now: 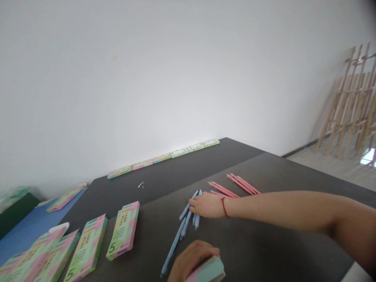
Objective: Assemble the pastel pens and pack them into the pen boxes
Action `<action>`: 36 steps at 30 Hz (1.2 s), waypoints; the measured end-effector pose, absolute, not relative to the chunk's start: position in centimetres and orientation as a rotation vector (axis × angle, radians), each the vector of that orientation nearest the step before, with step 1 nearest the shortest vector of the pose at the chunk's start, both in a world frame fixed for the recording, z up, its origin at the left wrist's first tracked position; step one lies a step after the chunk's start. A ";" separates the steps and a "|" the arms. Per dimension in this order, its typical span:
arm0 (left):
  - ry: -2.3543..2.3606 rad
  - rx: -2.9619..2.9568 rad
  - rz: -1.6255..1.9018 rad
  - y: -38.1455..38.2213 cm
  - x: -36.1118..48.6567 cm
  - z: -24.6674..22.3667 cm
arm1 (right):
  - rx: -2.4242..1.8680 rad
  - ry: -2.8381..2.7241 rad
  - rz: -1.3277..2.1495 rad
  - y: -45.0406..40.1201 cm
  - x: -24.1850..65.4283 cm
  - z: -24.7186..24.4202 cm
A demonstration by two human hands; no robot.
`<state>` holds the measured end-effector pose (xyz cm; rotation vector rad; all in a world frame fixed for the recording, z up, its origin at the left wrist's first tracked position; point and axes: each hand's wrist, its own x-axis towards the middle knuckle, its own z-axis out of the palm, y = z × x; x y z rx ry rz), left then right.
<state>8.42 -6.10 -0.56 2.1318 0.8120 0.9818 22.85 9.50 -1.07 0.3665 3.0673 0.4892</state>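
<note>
Several blue pens (175,246) lie in a loose pile on the dark table. My right hand (208,204), with a red string at the wrist, rests over the upper part of that pile, its fingers closed on blue pens. Near the bottom edge my left hand (192,260) is wrapped round a pink and green box (208,270), only partly in view. Pink pens (223,189) lie behind my right hand, and another group of pink pens (243,184) is farther to the right.
Several pink and green boxes (123,229) lie at the left. A row of flat boxes (179,152) runs along the wall side of the dark table (164,180). Small green bits (140,185) lie nearby. Wooden racks (349,102) stand at the far right.
</note>
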 end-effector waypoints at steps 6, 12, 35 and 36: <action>0.813 2.146 0.966 -6.0 8.4 -0.7 | 0.267 3.086 0.522 8.8 22.4 -0.4; 0.793 2.132 1.037 -6.1 8.5 -0.8 | 0.235 3.117 0.507 7.8 21.6 -0.4; 1.114 1.161 1.275 -6.5 8.1 -1.6 | 0.974 3.349 -1.424 7.1 26.8 11.4; 1.104 1.142 1.292 -6.3 8.0 -1.6 | 0.944 3.250 -1.674 6.5 27.0 12.4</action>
